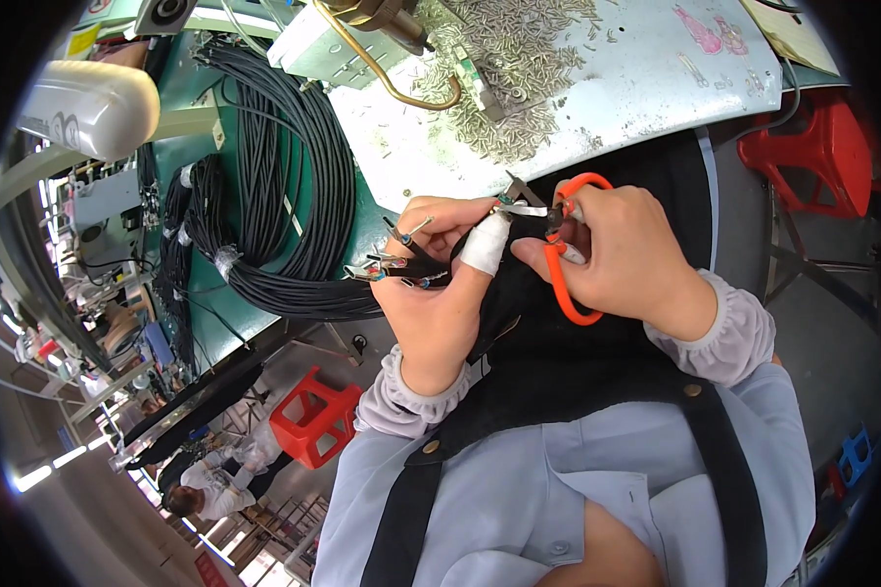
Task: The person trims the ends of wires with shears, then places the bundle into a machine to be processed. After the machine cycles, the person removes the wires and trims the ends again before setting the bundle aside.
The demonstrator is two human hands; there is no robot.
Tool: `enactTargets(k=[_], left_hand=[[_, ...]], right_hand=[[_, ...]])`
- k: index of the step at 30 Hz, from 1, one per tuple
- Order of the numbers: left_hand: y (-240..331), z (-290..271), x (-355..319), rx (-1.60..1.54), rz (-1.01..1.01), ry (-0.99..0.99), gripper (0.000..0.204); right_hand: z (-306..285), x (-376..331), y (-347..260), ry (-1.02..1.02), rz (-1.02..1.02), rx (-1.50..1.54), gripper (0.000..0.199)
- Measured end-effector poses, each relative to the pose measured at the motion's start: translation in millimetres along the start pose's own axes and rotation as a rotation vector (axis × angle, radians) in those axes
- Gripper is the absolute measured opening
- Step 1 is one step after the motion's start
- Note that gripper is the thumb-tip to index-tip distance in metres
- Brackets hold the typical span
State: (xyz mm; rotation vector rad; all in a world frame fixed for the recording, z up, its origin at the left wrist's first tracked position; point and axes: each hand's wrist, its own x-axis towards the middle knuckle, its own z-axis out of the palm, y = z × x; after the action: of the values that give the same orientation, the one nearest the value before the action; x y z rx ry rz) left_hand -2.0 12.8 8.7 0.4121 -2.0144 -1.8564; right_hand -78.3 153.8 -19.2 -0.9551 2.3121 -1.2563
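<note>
My left hand [429, 318] is closed around several black cables [413, 266], whose stripped ends with thin coloured wires stick out by the fingers. White tape wraps its thumb [485, 245]. In my right hand [636, 249] is a pair of scissors with orange loop handles [565, 293]. The scissor blades are spread apart and reach to the left thumb tip, where a cable end with small wires is pinched. Whether the blades touch those wires I cannot tell.
A pile of small metal pins [519, 108] lies on the white worktop [646, 108], beneath a machine head [382, 20]. Large coils of black cable [313, 166] rest on the green table at left. Red stools [315, 419] stand around; another person [210, 484] is farther off.
</note>
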Motion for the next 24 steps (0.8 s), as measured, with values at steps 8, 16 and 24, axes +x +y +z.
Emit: enactTargets(k=[8, 16, 24], left_hand=[[10, 2, 8, 0.014, -0.108, -0.027, 0.015], [-4, -11, 51, -0.341, -0.544, -0.104, 0.011], [-10, -11, 90, -0.383, -0.508, -0.079, 0.012]], right_hand=[[3, -2, -2, -0.015, 0.040, 0.041, 0.033], [1, 4, 3, -0.020, 0.246, 0.795, 0.026], [-8, 71, 3, 0.315, 0.132, 0.646, 0.018]])
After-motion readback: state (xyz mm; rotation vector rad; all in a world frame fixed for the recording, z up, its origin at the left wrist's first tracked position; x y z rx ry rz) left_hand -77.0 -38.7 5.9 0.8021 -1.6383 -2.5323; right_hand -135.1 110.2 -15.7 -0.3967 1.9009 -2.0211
